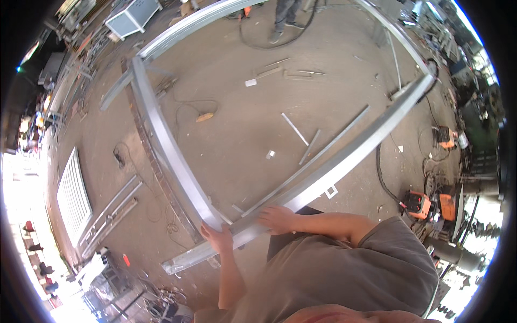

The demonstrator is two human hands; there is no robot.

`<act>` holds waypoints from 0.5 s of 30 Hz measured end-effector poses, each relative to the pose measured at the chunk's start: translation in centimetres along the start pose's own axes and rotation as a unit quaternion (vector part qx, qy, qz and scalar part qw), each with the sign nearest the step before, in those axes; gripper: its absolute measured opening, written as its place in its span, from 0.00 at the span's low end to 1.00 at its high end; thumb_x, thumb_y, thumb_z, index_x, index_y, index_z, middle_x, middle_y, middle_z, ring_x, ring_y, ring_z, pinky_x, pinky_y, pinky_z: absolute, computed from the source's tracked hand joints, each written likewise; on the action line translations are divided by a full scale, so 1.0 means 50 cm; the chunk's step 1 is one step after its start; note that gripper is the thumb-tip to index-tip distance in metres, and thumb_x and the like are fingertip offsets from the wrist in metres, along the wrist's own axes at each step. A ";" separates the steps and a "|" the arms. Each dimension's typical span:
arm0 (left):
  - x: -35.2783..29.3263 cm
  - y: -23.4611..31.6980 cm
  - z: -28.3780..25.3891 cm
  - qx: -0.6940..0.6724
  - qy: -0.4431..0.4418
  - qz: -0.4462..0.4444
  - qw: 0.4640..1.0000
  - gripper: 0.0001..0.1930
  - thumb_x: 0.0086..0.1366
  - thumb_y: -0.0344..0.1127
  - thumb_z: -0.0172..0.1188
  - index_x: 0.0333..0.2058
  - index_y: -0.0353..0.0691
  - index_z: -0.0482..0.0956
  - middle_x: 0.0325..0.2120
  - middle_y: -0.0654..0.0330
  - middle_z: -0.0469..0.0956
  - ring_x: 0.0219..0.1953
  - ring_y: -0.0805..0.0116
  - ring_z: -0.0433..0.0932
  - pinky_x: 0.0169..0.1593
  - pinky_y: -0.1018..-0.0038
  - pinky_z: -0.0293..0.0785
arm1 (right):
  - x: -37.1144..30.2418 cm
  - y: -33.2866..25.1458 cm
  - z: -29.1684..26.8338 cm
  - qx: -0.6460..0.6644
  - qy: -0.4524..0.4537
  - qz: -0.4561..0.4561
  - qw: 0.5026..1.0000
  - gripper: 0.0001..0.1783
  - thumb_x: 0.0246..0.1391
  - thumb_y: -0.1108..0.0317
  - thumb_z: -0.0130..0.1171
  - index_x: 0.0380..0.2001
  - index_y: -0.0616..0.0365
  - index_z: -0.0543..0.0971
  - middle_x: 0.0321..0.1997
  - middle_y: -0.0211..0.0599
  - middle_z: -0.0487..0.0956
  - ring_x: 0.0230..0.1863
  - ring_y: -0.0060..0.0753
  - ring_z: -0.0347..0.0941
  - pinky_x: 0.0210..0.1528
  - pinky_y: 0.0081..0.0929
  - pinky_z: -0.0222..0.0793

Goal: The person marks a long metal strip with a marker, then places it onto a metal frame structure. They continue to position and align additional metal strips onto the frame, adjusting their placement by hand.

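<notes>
A large frame of silver metal beams stands in front of me. My left hand (218, 238) is at the near left corner, its fingers over the place where the left side beam (168, 137) meets the near beam (344, 162). A little to the right, my right hand (278, 219) lies across the near beam with its fingers curled over the top. The undersides of both hands' grips are hidden. Past the corner, the near beam's end (175, 265) sticks out to the left. The far beam (188, 27) and right side beam (401, 40) complete the frame's outline.
Loose metal strips (295, 129) lie on the floor inside the frame. A person's legs (285, 19) stand at the far side near a black cable. At right are orange machines (417, 204) with cables. A white slatted panel (74, 196) and thin tubes (110, 218) lie left.
</notes>
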State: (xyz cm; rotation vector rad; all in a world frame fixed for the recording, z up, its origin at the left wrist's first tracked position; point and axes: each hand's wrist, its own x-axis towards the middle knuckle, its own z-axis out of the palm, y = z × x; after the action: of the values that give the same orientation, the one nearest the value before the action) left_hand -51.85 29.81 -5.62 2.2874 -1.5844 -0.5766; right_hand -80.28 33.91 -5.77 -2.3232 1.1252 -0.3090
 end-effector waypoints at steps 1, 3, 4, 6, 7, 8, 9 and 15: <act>0.000 -0.002 0.002 -0.002 0.001 -0.002 1.000 0.49 0.61 0.43 0.68 0.76 0.37 0.52 0.71 0.38 0.57 0.70 0.32 0.63 0.68 0.47 0.69 | -0.007 -0.004 -0.010 0.001 0.034 -0.010 0.999 0.34 0.53 0.52 0.70 0.61 0.52 0.75 0.59 0.41 0.78 0.65 0.47 0.70 0.70 0.47 0.65; -0.002 -0.005 0.006 -0.008 0.002 0.007 1.000 0.49 0.61 0.43 0.67 0.76 0.36 0.51 0.71 0.38 0.57 0.70 0.32 0.62 0.70 0.47 0.67 | -0.028 -0.011 -0.039 -0.002 0.079 -0.022 0.997 0.33 0.54 0.52 0.69 0.62 0.51 0.76 0.60 0.41 0.78 0.66 0.47 0.70 0.71 0.46 0.64; -0.003 -0.008 0.009 -0.015 0.004 0.013 1.000 0.49 0.62 0.43 0.66 0.76 0.36 0.51 0.71 0.38 0.57 0.70 0.32 0.62 0.70 0.47 0.67 | -0.050 -0.011 -0.057 0.022 0.092 -0.008 0.996 0.33 0.54 0.53 0.69 0.62 0.51 0.76 0.61 0.42 0.78 0.67 0.47 0.69 0.72 0.46 0.62; -0.004 -0.017 0.013 -0.004 -0.002 0.006 1.000 0.50 0.62 0.43 0.65 0.78 0.39 0.49 0.72 0.38 0.56 0.72 0.34 0.61 0.71 0.47 0.66 | -0.111 -0.010 -0.090 0.060 0.075 0.027 0.995 0.33 0.56 0.53 0.68 0.63 0.51 0.76 0.63 0.43 0.78 0.70 0.48 0.68 0.75 0.46 0.60; -0.003 -0.020 0.016 0.005 -0.005 0.000 1.000 0.50 0.62 0.43 0.65 0.78 0.40 0.49 0.73 0.39 0.55 0.72 0.34 0.60 0.71 0.47 0.66 | -0.150 -0.005 -0.105 0.065 0.095 0.092 0.989 0.33 0.56 0.53 0.68 0.63 0.51 0.76 0.64 0.43 0.78 0.70 0.48 0.68 0.75 0.47 0.60; -0.004 -0.024 0.016 0.002 -0.005 0.012 1.000 0.50 0.62 0.44 0.65 0.78 0.41 0.48 0.73 0.39 0.55 0.73 0.35 0.60 0.71 0.48 0.66 | -0.206 0.003 -0.117 0.076 0.153 0.137 0.976 0.32 0.57 0.53 0.68 0.63 0.51 0.76 0.65 0.43 0.77 0.71 0.48 0.68 0.75 0.47 0.60; -0.004 -0.026 0.018 0.013 -0.011 0.003 1.000 0.51 0.63 0.49 0.66 0.79 0.45 0.48 0.75 0.40 0.53 0.74 0.37 0.60 0.72 0.48 0.65 | -0.265 0.011 -0.121 0.091 0.197 0.189 0.958 0.32 0.58 0.53 0.67 0.63 0.51 0.77 0.67 0.43 0.77 0.71 0.49 0.67 0.75 0.48 0.60; -0.052 0.053 0.051 0.210 0.067 0.013 0.975 0.51 0.65 0.60 0.67 0.79 0.48 0.52 0.75 0.44 0.56 0.73 0.39 0.62 0.73 0.45 0.61 | -0.654 0.149 -0.073 0.121 0.325 0.465 0.815 0.29 0.60 0.52 0.66 0.62 0.50 0.79 0.64 0.45 0.79 0.66 0.54 0.72 0.70 0.49 0.67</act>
State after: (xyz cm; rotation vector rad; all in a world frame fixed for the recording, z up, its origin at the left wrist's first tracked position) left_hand -56.08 31.26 -6.24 2.5274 -1.8016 -0.0779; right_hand -107.18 54.29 -6.01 -1.1977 2.2258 -0.8174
